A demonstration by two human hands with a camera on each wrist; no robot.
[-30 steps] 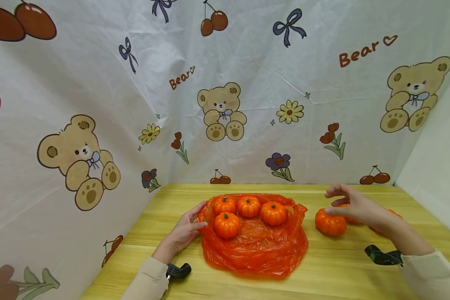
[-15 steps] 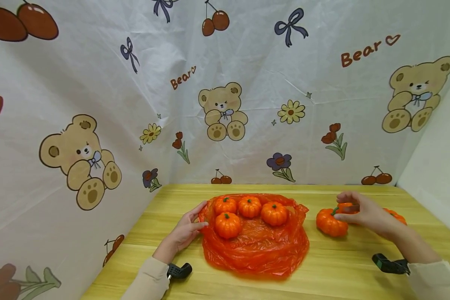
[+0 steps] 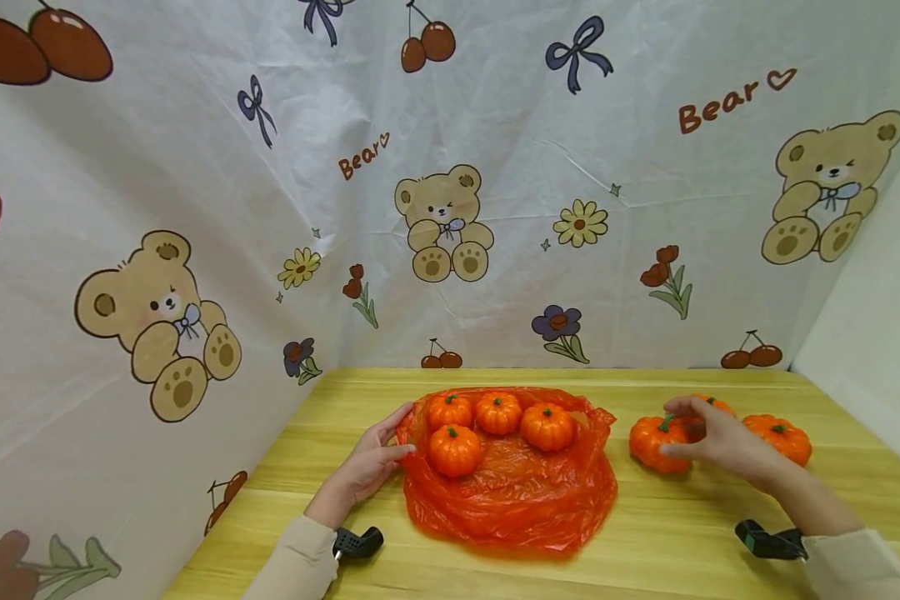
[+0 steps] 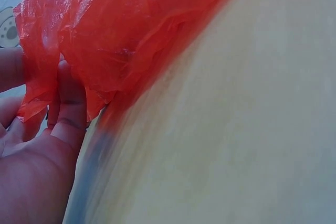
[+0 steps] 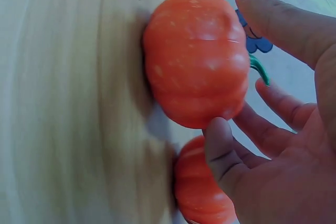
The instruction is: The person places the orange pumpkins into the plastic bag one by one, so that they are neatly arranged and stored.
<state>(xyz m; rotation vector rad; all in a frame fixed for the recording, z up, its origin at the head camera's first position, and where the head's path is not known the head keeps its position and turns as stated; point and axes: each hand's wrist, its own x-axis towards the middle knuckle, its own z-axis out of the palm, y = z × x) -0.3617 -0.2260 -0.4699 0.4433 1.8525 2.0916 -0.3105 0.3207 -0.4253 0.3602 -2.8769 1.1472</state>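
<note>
My left hand [image 3: 375, 457] pinches the left rim of a red plastic bag [image 3: 510, 512]; in the left wrist view the thin film [image 4: 121, 30] passes between thumb and fingers. Several small orange pumpkins [image 3: 453, 450] with green stems lie inside the spread bag. To its right, my right hand [image 3: 727, 442] is at the right side of another pumpkin [image 3: 652, 446] standing on the table. In the right wrist view a fingertip touches that pumpkin [image 5: 197, 59], while the thumb stands apart near its top and the fingers are spread.
Two more pumpkins stand on the wooden table [image 3: 667, 533]: one [image 3: 716, 404] behind the right hand, partly hidden, and one [image 3: 780, 437] beside the right wrist. A bear-printed cloth [image 3: 495, 317] rises behind the table. Dark wrist devices [image 3: 768, 540] sit on both arms.
My right hand has drawn off the near pumpkin to the right, then come back left and lower against its side. The left hand and bag stay put.
</note>
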